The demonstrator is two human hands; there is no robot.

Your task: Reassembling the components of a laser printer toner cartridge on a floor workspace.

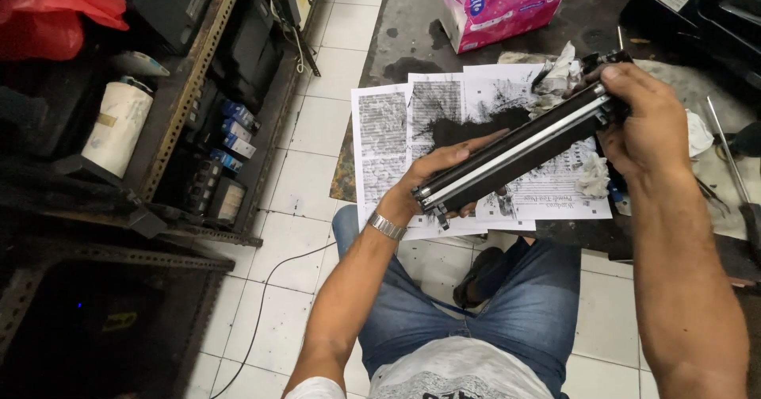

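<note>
A pink tissue pack point(502, 4) lies beyond toner-smeared printed sheets point(382, 141) (crumpled wipes point(593, 179) among them)

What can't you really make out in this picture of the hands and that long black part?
Head view only:
- Left hand: its palm lies under the long black cartridge, hidden by it.
- Right hand: its fingers wrap the cartridge's far end, covering that end.
- Printed sheets: partly covered by the cartridge and black powder.
- Pink tissue pack: top cut off by the picture's edge.
- Shelf items: dim and too small to identify.
</note>
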